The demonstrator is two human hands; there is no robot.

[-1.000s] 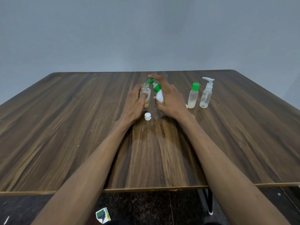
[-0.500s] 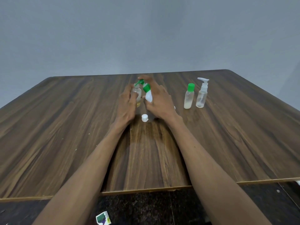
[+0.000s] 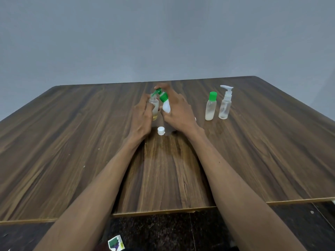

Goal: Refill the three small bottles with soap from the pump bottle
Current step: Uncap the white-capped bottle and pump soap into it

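Near the desk's (image 3: 72, 142) middle, the left hand (image 3: 142, 116) grips an uncapped clear bottle (image 3: 154, 107) upright. The right hand (image 3: 178, 113) curls round the white pump bottle (image 3: 165, 105), green spout tilted over that mouth, a white cap (image 3: 161, 131) lying just below. Toward the right edge stand a green-capped bottle (image 3: 211, 106) and a clear pump-top bottle (image 3: 225, 104).

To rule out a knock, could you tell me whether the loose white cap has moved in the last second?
No. The white cap lies at the same offset from the standing green-capped bottle; only the camera view shifted.
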